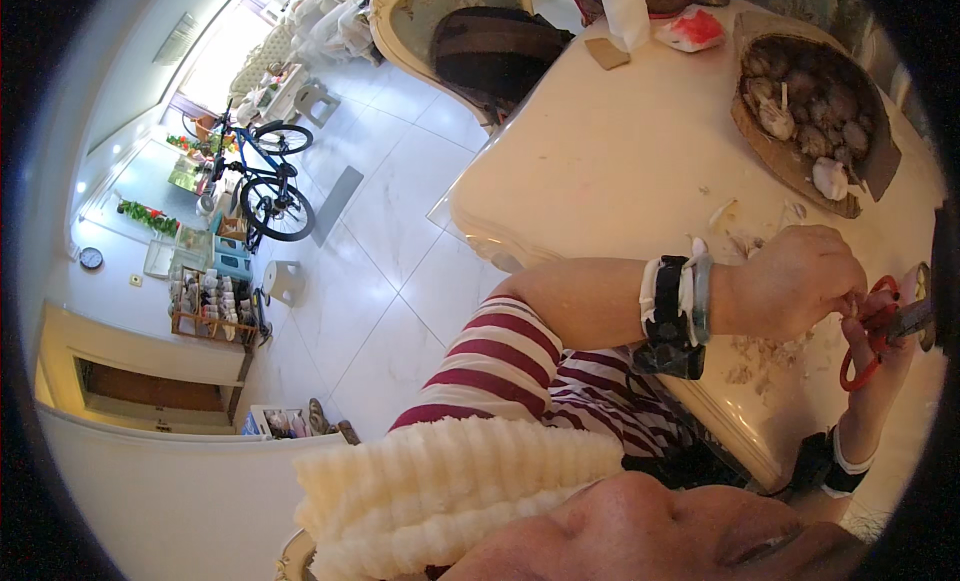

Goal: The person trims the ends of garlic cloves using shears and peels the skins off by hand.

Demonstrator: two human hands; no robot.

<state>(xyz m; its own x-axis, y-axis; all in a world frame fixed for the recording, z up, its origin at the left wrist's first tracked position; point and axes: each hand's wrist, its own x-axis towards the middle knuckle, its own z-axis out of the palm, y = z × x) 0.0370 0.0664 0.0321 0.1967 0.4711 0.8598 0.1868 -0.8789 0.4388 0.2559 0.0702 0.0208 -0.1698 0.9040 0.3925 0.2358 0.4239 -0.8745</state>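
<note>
My right hand holds a pair of scissors with red handles, at the right edge of the view; the dark blades point right. My left hand, back upward, reaches over the table from a striped sleeve. Its fingertips are bunched close to the scissors' handles, and whether a small piece is pinched there is hidden. Under and around this hand lie dry peel scraps. Beyond it sits a cardboard tray of brownish bulbs, with a whitish bulb that looks like garlic by its rim.
The glossy cream table has a rounded corner to the left. At its far side stand a white paper roll, a red-and-white packet and a cardboard scrap. A chair holding a dark bag adjoins the table. A bicycle stands farther off.
</note>
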